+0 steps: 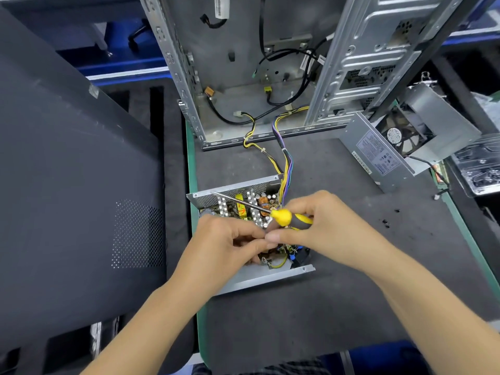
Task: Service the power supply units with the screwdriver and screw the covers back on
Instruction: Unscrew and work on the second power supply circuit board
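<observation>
**Open PSU on counter, both hands over it**

Open PSU [243,212] sits near the left edge of the counter [338,307], cover off, board and heatsinks exposed. Its wire bundle [286,169] runs from the far right corner of the unit up into the case [243,77] standing at the far edge of the counter, side open toward the camera.

Right hand [322,226]: fingers curled round the yellow-and-black handle of the screwdriver [284,217]. Shaft points up and left, across the open unit, tip near the PSU's far wall. Thumb tip meets the left hand's fingers over the middle of the unit.

Left hand [224,239]: fingers curled, tips pressed together close to the right thumb, as if pinching something small. What is pinched, if anything, cannot be made out; it is hidden between the fingertips.

Second PSU [378,155] lies toward the far right of the counter, label side up, well apart from the first. Just behind it, a metal cover with a fan [400,136] leans tilted.

Large dark panel [75,171] with a perforated patch lies off the counter's left edge. A few small dark specks [385,222] rest on the counter right of the hands.
</observation>
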Available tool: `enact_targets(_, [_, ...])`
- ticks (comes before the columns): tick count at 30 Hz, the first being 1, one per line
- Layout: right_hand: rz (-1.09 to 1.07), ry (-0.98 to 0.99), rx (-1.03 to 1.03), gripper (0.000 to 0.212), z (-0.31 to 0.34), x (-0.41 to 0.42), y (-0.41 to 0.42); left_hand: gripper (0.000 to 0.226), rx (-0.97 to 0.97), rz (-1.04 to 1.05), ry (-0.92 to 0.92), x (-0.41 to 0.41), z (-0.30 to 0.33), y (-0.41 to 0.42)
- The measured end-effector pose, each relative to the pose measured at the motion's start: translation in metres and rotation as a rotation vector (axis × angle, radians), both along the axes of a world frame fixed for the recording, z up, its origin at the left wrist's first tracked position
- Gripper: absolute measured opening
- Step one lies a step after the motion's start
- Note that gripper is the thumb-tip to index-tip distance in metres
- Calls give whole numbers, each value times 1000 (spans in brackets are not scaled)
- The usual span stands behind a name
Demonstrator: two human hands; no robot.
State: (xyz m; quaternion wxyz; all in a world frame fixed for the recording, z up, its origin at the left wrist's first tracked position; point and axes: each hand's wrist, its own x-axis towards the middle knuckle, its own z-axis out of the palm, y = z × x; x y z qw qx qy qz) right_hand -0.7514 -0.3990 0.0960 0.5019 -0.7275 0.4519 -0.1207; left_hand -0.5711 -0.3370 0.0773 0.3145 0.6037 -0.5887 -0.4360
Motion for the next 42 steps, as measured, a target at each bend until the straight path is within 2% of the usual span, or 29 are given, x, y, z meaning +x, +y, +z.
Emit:
enact_targets(2, [3,93,-84,22,-2,3,-2,11,-85,-47,-198,-1,-2,-4])
enact_targets(4, [0,168,-147,20,-2,4,-2,13,-151,-92,-400,-4,-2,-8])
enact_targets(7, [-16,215,-166,16,-4,7,-1,18,-281,-71,-587,-13,-3,-14])
enact_targets(10, [-39,190,-160,18,-8,1,0,35,-264,-59,-590,-14,-5,-19])
enact_targets(13, [-89,122,-158,24,-16,-15,-2,37,-302,-369,-589,0,-10,-22])
enact_targets(16, [-111,2,-89,16,-24,-25,3,39,-416,-588,-639,10,-14,-26])
enact_targets(18, [-92,-77,-49,18,-30,-26,10,43,-483,-627,-704,12,-19,-26])
enact_targets(21, [-75,-85,-75,26,-39,-26,16,48,-562,-607,-782,13,-23,-23])
enact_targets(22, [-67,-87,-74,20,-41,-27,16,46,-580,-569,-761,16,-23,-20])
enact_targets(24, [-48,-95,-76,10,-44,-28,17,34,-531,-439,-562,29,-23,-8])
enact_targets(26, [-21,-110,-109,11,-45,-28,17,39,-282,-230,-269,40,-19,8])
enact_targets(28, [9,-112,-158,9,-46,-26,17,54,102,-103,-51,42,-12,20])
enact_targets(32, [86,-13,-250,3,-47,-20,11,46,618,-215,170,29,-13,14])
enact_targets(34, [139,49,-299,5,-49,-18,9,59,782,-276,235,27,-15,9])
enact_targets(36, [198,96,-345,11,-52,-16,9,74,867,-272,355,30,-20,6])
enact_targets(40, [250,102,-367,17,-57,-15,7,79,906,-251,575,35,-30,8])
enact_targets(42, [338,126,-402,14,-58,-12,4,83,901,-285,626,37,-36,9])
